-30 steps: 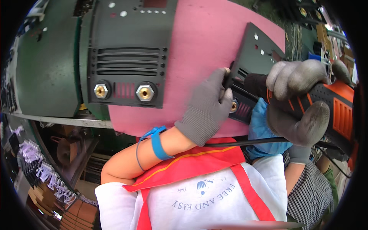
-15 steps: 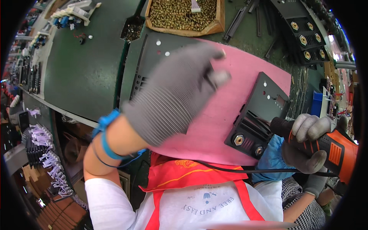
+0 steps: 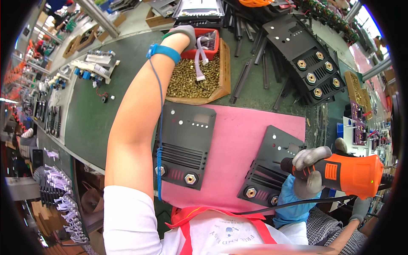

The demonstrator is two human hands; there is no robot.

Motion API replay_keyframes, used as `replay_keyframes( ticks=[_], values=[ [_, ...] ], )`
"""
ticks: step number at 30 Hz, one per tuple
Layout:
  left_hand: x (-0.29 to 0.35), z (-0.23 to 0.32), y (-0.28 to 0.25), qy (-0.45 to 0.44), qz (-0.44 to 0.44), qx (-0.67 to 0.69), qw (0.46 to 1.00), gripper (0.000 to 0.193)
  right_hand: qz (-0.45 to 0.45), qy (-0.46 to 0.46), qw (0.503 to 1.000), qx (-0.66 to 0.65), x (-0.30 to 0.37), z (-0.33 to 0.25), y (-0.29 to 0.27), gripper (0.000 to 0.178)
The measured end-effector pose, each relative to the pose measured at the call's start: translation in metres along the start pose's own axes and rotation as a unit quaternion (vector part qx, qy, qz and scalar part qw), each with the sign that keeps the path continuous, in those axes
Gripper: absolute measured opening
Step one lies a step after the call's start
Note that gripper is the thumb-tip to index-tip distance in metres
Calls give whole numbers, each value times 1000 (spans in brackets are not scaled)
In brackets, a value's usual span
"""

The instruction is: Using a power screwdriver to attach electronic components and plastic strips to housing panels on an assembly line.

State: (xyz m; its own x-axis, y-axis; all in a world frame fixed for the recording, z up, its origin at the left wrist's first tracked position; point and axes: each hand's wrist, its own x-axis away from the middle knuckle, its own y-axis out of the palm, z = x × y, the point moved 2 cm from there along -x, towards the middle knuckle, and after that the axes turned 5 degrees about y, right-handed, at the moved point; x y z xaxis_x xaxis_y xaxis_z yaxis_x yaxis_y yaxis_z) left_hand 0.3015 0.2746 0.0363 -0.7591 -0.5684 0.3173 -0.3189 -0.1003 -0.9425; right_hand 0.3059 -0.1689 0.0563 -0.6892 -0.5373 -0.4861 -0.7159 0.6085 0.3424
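Observation:
My left arm stretches far forward, and my gloved left hand [image 3: 183,32] reaches into a red tray [image 3: 213,42] holding white cable connectors [image 3: 203,44]; its fingers are hidden. A blue wrist strap [image 3: 163,52] with a cord circles that wrist. My gloved right hand [image 3: 308,168] grips an orange and black electric screwdriver [image 3: 352,174] over the right black panel [image 3: 272,157]. A second black panel [image 3: 187,136] lies to its left on the pink mat [image 3: 238,136]. Both panels have brass terminals along their near edge.
A wooden box [image 3: 226,72] of brass nuts [image 3: 191,78] sits under the red tray. Several black panels [image 3: 306,59] and metal strips [image 3: 244,74] are piled at the far right. The green bench [image 3: 93,114] carries small parts on the left. A black cable [image 3: 272,205] crosses the near edge.
My left hand has gone from above the pink mat out to the red tray at the far side. The left black panel now lies uncovered. The right hand still holds the screwdriver.

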Motion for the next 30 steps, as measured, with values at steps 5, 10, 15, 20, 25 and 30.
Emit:
replay_keyframes(
  ticks=[5, 10, 15, 20, 25, 30],
  values=[
    [-1, -8, 6, -56, 126, 66, 988, 24, 22, -9, 999, 30, 4, -1, -2, 91],
    [7, -10, 13, -59, 238, 65, 967, 19, 36, -4, 999, 41, 5, -3, 2, 91],
    [19, -6, 15, -65, 252, 10, 965, 19, 43, 0, 999, 18, 4, -1, 2, 88],
    [28, -11, 14, -26, 330, 45, 943, 14, 8, 13, 999, 37, 4, -3, 2, 84],
    [84, 11, 11, 81, 241, 625, 738, 26, 35, 32, 999, 2, 5, -5, 1, 88],
    [241, 100, 75, 11, -151, 879, 453, 35, 23, -31, 999, -6, 2, -12, 1, 70]
  ],
)
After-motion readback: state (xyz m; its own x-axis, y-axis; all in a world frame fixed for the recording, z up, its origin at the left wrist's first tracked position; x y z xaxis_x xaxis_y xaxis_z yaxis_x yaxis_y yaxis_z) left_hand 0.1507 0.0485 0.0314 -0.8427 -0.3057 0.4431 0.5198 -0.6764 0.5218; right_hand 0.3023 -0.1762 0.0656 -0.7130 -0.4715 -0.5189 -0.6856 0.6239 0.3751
